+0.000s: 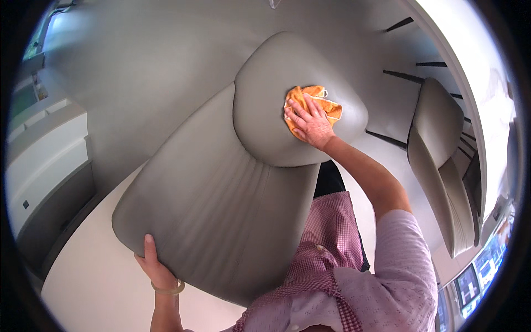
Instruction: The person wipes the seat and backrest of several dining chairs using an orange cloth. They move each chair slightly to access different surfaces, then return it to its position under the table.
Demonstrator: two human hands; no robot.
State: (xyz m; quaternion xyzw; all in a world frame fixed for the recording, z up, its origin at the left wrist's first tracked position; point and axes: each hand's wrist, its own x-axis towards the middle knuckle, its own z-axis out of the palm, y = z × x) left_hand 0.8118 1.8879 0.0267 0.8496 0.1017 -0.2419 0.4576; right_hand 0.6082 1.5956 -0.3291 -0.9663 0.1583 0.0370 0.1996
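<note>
A grey upholstered dining chair (215, 182) with a pleated backrest stands before me. My right hand (312, 121) lies flat, fingers somewhat spread, on a crumpled orange cloth (334, 111) with pale edging, pressing it on the smooth chair seat (265, 103). At the lower left, my left hand (155, 263) holds the top corner of the backrest, its thumb on the near face and its fingers hidden behind. A pale bangle (168, 288) circles the left wrist.
A white-topped table (468, 50) curves along the right, with another grey chair (439, 124) beside it and dark chair legs beneath. A white cabinet or ledge (54, 141) is at the far left. Grey floor surrounds the chair.
</note>
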